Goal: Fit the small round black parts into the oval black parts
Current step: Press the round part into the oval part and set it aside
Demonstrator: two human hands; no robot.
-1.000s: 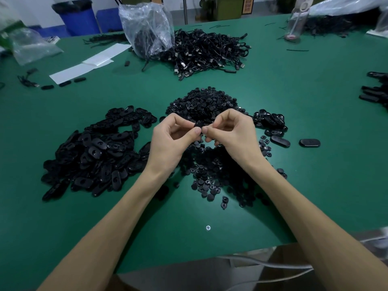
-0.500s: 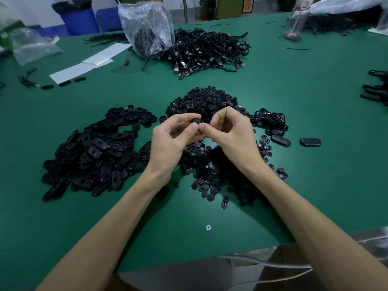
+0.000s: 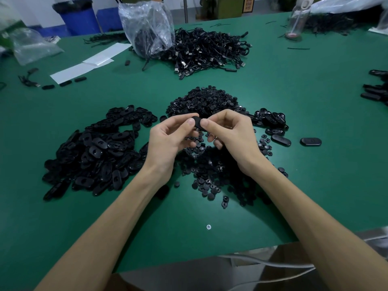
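Above the green table [image 3: 315, 97], the left hand [image 3: 168, 141] and right hand [image 3: 233, 137] meet, both pinching one oval black plastic part [image 3: 197, 122]. Three heaps lie around it: oval parts [image 3: 94, 152] left, small round black parts [image 3: 212, 164] beneath, finished ovals [image 3: 270, 120] right. Beyond, two loose ovals [image 3: 310, 141], one cable pile [image 3: 207, 51], one clear plastic bag [image 3: 147, 28], one blue bin [image 3: 79, 15].

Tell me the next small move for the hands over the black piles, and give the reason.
Probably squeeze the thumbs together to seat the round insert. Both the left hand and right hand pinch one oval black plastic part in a shared grip above the pile of small round black parts; whether the insert is fully in cannot be seen.
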